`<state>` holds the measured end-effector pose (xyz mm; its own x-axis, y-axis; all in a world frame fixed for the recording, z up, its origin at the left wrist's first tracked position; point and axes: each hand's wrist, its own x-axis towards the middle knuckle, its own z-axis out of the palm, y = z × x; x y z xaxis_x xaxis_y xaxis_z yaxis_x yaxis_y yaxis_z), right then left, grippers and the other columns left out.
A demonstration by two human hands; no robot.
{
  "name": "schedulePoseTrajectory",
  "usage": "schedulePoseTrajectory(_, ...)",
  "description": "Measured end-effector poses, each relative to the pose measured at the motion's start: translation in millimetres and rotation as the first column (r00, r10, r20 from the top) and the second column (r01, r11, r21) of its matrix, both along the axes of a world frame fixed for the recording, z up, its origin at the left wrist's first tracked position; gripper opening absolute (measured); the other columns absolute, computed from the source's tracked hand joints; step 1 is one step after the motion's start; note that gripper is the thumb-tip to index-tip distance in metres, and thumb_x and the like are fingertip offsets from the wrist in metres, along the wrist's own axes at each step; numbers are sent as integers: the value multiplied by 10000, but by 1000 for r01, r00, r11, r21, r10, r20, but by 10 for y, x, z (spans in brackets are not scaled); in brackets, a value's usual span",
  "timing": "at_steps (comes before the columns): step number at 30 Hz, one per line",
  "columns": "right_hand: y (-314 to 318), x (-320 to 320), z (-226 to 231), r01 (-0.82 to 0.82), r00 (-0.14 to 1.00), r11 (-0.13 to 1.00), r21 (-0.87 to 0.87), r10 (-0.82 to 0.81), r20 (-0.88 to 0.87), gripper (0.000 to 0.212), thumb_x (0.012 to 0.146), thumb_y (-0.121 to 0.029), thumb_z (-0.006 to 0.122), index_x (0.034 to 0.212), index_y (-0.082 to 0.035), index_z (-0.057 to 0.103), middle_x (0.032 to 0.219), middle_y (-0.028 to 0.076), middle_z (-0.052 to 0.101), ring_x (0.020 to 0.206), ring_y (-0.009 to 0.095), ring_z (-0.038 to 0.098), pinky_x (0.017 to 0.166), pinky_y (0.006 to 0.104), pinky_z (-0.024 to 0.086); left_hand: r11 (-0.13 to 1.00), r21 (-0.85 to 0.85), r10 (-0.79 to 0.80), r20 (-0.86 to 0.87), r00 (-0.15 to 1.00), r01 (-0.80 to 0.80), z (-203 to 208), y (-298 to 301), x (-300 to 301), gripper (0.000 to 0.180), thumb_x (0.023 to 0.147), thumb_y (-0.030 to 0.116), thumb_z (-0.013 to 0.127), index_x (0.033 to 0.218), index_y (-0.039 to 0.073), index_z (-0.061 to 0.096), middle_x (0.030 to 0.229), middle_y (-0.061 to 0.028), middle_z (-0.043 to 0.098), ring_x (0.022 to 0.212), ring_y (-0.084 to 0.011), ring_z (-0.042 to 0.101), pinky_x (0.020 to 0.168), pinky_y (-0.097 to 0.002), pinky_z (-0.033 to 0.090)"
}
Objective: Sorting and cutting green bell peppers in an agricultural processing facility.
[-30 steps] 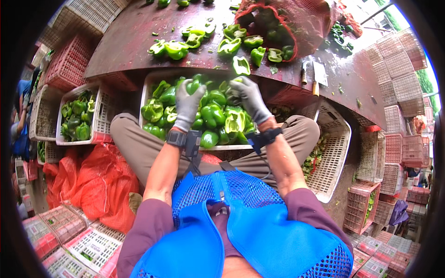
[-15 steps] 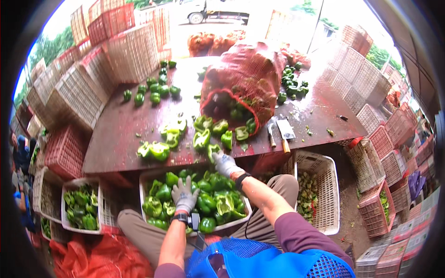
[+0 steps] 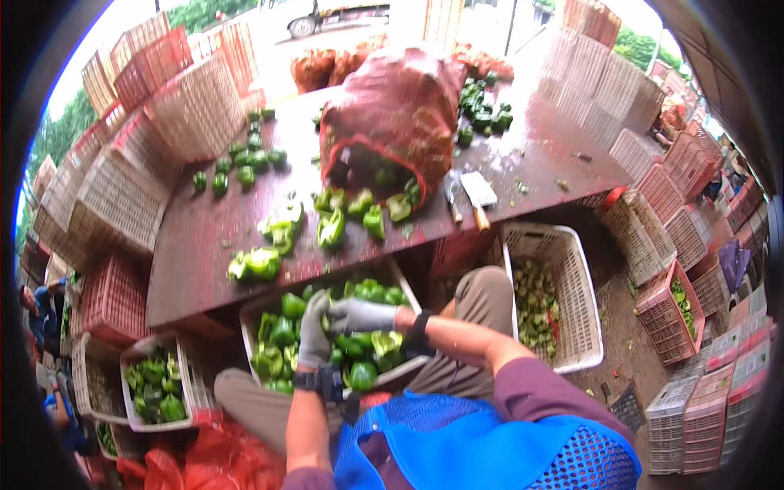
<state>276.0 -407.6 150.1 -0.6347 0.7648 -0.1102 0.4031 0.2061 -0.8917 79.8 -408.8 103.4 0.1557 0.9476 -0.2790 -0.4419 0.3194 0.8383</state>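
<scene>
My left hand (image 3: 314, 333) and my right hand (image 3: 359, 316), both in grey gloves, meet above a pale plastic crate (image 3: 407, 289) full of green bell peppers. Their fingers are closed around a green pepper piece (image 3: 330, 303), mostly hidden by the gloves. Whole and cut peppers fill the crate below. On the table (image 3: 192, 273) beyond lie several opened pepper halves (image 3: 331, 229). Near them a red mesh sack (image 3: 396, 102) lies on its side with its mouth facing me, peppers showing inside.
A cleaver (image 3: 478, 189) and a small knife (image 3: 452, 202) lie near the table's front edge. A crate of trimmings (image 3: 581, 304) stands by my right knee, another pepper crate (image 3: 155, 388) at left. Whole peppers (image 3: 245, 159) sit farther back. Stacked crates (image 3: 135, 204) flank the table.
My right hand has drawn back from the table edge to my left hand, and the pepper half it touched there is gone. My left hand has lifted and closed. The view has shifted.
</scene>
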Motion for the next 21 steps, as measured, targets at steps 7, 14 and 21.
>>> schedulePoseTrajectory(7, -274, 17, -384, 187, 981, 949, 253, -196, 10, 241, 1043, -274, 765, 1088, -45, 705, 1081, 265, 771, 1010, 506, 754, 873, 593, 588, 967, 186, 219, -239, 946, -176, -525, 21, 273, 498, 1094, 203, 722, 1561, 37, 671, 1439, -76, 728, 1325, -194, 678, 1181, -376, 540)
schedulePoseTrajectory(14, 68, 560, -98, 149, 886, 896, 418, -309, 347, 278, 1030, -289, 757, 1191, -63, 773, 1083, 245, 814, 1024, 476, 797, 852, 565, 629, 880, 474, 398, -687, 608, -41, -343, 370, 407, 597, 927, 235, 869, 1463, 41, 690, 1356, -192, 723, 1270, -346, 692, 1163, -453, 536)
schedulePoseTrajectory(21, 362, 3220, 22, 537, 288, 565, 627, -821, 493, 347, 1053, -439, 773, 1197, -123, 787, 1059, 228, 843, 1011, 450, 829, 846, 566, 627, 863, 322, 391, -914, -111, 389, -724, 1232, 200, 668, 944, 430, 881, 1535, 188, 688, 1577, -210, 593, 1366, -423, 625, 1136, -573, 532)
